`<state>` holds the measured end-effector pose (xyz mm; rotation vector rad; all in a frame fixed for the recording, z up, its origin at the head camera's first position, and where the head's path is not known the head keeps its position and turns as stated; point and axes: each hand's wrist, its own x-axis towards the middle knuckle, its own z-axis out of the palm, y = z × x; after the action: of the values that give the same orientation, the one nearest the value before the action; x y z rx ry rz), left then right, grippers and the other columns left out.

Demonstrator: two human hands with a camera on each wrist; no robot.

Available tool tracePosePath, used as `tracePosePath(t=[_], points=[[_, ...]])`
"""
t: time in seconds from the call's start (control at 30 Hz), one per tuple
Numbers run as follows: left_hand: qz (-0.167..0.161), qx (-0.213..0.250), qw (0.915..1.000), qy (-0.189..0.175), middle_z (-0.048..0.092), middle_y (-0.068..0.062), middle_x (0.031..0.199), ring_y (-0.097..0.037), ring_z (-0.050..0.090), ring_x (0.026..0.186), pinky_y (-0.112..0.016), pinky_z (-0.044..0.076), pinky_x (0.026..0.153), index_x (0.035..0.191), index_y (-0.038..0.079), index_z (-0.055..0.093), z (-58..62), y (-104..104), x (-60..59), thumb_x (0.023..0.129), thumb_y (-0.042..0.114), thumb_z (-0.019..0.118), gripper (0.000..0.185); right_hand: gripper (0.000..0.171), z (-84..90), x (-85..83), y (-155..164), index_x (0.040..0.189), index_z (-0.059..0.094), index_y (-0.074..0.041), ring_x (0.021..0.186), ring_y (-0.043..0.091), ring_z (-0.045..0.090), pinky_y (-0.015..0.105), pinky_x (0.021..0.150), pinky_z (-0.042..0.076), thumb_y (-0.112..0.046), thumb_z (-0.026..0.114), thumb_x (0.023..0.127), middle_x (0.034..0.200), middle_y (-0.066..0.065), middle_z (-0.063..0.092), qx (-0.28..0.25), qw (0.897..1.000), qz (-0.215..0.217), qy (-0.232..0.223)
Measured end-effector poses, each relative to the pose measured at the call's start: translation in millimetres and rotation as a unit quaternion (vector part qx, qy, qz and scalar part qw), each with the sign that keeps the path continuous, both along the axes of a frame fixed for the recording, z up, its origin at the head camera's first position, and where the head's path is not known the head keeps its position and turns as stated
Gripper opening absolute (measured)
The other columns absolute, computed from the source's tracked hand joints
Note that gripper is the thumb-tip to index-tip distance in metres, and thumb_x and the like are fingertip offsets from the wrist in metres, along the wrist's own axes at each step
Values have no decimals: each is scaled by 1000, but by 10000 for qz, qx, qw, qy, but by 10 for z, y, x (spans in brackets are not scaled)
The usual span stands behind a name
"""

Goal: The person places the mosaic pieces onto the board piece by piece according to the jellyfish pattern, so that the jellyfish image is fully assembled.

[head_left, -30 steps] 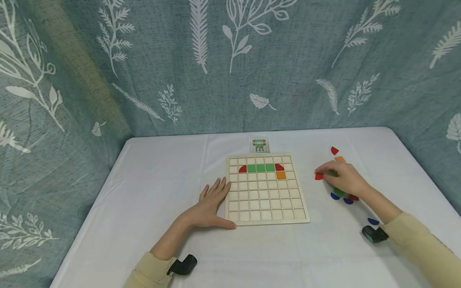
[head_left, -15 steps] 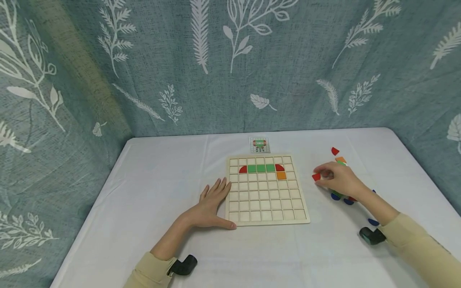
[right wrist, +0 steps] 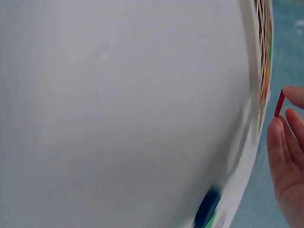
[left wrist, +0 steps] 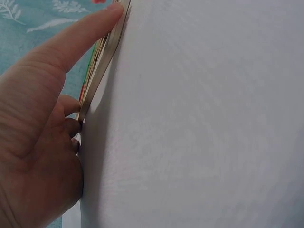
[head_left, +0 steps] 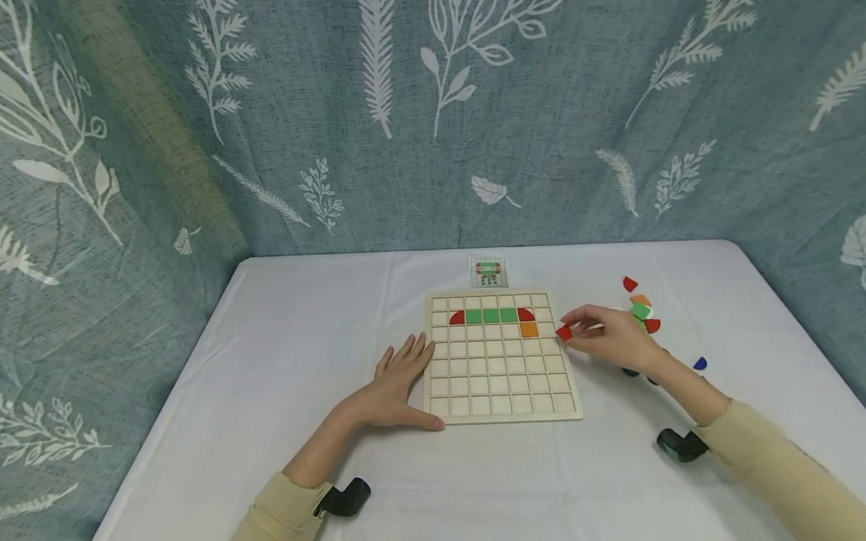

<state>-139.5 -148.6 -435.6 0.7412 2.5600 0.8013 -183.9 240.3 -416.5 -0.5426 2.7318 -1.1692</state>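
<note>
A pale wooden grid board (head_left: 487, 385) lies on the white table. In its upper part sit a row of green squares (head_left: 490, 315) with a red quarter-round piece (head_left: 457, 318) at each end, and an orange square (head_left: 528, 329) below the right one. My left hand (head_left: 395, 387) rests spread against the board's left edge, thumb at the near corner. Between thumb and fingertips my right hand (head_left: 612, 338) pinches a small red piece (head_left: 564, 333) at the board's right edge; the right wrist view shows this red piece (right wrist: 280, 103) edge-on.
Loose pieces lie right of the board: a red one (head_left: 630, 284), an orange one (head_left: 640, 300), a green one (head_left: 640, 310), another red one (head_left: 652, 325) and a blue one (head_left: 700, 364). Behind the board lies a small pattern card (head_left: 488, 272). A leaf-print curtain (head_left: 379, 188) hangs behind the table.
My right hand has lifted the red piece away from the loose pieces and carried it left to the board's right edge. My left hand has stayed in place.
</note>
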Motion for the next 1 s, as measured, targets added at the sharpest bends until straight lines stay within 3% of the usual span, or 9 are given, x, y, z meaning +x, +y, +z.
tracePosePath(t=[0.13, 0.3, 0.6, 1.0], points=[[8, 22, 10000, -7, -3, -12, 163, -27, -11, 148, -54, -9, 114, 156, 4, 9, 2, 2, 2, 73, 54, 80, 121, 29, 5, 11, -237, 113, 68, -7, 93, 19, 63, 31, 82, 54, -11, 75, 86, 101, 2, 67, -78, 9992, 394, -75], [-10, -6, 10000, -20, -3, -12, 163, -26, -12, 148, -54, -9, 114, 156, 5, 9, 10, 10, 5, 72, 55, 80, 121, 26, -24, 20, -422, 108, 70, -9, 89, 15, 59, 33, 80, 52, -13, 77, 84, 99, -2, 66, 298, 9974, 641, 155], [-10, 5, 10000, -15, -3, -11, 163, -26, -12, 148, -53, -9, 114, 156, 5, 9, 7, -6, -4, 72, 55, 80, 121, 15, -64, 8, -494, 94, 71, -10, 77, 13, 53, 29, 69, 48, -15, 80, 82, 88, -4, 64, 537, 9940, 616, 730], [-21, 40, 10000, -10, -3, -11, 163, -26, -12, 148, -53, -9, 114, 156, 4, 9, 0, -12, -5, 72, 55, 80, 121, 11, -74, -2, -510, 92, 73, -11, 76, 11, 56, 27, 68, 49, -9, 79, 82, 87, -4, 66, 336, 9931, 712, 874]])
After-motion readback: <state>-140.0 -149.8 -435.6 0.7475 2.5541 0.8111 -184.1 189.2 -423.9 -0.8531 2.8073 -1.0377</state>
